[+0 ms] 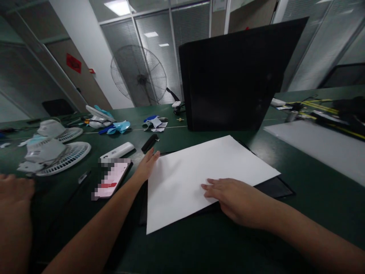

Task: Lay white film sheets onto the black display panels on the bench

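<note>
A white sheet of paper (205,175) lies on a dark flat pad (275,187) on the green table (199,247). My left hand (146,166) rests at the sheet's far left corner, fingers stretched out and touching the paper's edge. My right hand (230,198) lies flat on the sheet's near right part, fingers spread and pointing left. Neither hand holds anything.
A black upright panel (234,76) stands behind the paper. A phone (112,179), a white remote-like device (117,150) and a black clip (149,143) lie to the left. Small white fans (54,152) sit at far left. Another person's hand (13,190) shows at the left edge.
</note>
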`<state>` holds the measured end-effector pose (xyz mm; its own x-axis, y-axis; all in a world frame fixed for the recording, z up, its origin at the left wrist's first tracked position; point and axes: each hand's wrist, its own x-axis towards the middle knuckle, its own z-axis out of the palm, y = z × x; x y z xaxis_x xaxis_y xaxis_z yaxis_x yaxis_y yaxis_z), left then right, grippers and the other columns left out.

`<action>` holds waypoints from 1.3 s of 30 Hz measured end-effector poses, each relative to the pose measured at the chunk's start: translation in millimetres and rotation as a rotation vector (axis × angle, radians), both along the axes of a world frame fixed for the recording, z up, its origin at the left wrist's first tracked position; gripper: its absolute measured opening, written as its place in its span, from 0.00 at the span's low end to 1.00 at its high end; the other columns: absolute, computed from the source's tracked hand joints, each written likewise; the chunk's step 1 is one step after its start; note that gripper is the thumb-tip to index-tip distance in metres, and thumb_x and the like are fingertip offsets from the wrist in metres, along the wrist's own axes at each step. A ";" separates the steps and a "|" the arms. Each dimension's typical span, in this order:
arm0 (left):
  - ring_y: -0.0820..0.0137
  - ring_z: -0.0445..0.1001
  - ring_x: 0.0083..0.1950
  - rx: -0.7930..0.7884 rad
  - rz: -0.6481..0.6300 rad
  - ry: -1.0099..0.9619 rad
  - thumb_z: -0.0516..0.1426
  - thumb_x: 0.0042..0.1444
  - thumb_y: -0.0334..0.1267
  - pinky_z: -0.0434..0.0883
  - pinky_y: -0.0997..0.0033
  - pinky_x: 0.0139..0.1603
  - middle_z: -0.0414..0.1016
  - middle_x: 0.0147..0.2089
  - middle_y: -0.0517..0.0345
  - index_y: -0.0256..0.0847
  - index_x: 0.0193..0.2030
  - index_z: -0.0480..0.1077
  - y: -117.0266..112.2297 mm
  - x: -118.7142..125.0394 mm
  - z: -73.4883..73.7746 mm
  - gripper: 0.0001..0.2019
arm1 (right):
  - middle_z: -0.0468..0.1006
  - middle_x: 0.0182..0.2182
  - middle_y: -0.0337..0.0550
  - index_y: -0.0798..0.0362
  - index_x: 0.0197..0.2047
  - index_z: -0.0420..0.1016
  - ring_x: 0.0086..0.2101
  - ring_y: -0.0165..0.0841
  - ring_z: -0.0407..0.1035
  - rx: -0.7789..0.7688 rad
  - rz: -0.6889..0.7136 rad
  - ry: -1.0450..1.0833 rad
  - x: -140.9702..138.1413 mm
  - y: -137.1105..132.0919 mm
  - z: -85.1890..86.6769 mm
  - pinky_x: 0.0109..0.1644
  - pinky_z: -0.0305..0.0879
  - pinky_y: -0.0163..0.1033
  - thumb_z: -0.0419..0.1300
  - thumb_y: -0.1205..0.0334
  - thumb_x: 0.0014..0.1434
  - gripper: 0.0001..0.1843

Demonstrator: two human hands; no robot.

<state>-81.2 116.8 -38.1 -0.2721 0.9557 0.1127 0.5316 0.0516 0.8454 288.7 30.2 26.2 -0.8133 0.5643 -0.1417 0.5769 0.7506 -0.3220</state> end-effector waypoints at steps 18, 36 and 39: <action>0.49 0.80 0.57 -0.029 0.183 0.507 0.53 0.64 0.46 0.70 0.50 0.62 0.84 0.53 0.43 0.40 0.55 0.80 -12.6 -3.0 14.0 0.20 | 0.74 0.63 0.47 0.45 0.63 0.77 0.60 0.50 0.68 0.097 0.040 0.084 -11.2 0.6 -9.7 0.64 0.65 0.63 0.61 0.45 0.67 0.25; 0.51 0.53 0.80 -0.096 -0.247 0.694 0.53 0.66 0.48 0.47 0.41 0.77 0.56 0.78 0.36 0.38 0.72 0.63 -10.1 -2.2 -0.1 0.31 | 0.79 0.58 0.53 0.53 0.58 0.82 0.58 0.47 0.71 0.435 -0.419 0.209 71.1 54.2 3.1 0.64 0.64 0.57 0.46 0.50 0.74 0.27; 0.51 0.53 0.80 -0.105 -0.246 0.703 0.54 0.66 0.49 0.46 0.42 0.77 0.56 0.78 0.35 0.37 0.72 0.63 -8.8 -3.7 -0.6 0.31 | 0.77 0.59 0.58 0.56 0.60 0.79 0.58 0.46 0.69 0.703 -0.808 0.206 141.3 86.2 4.0 0.62 0.63 0.51 0.44 0.49 0.74 0.29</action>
<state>-84.9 108.0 -38.7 0.0534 0.9949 0.0857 0.9510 -0.0769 0.2995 430.0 116.5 30.3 -0.1374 0.8443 0.5179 0.9665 0.2287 -0.1163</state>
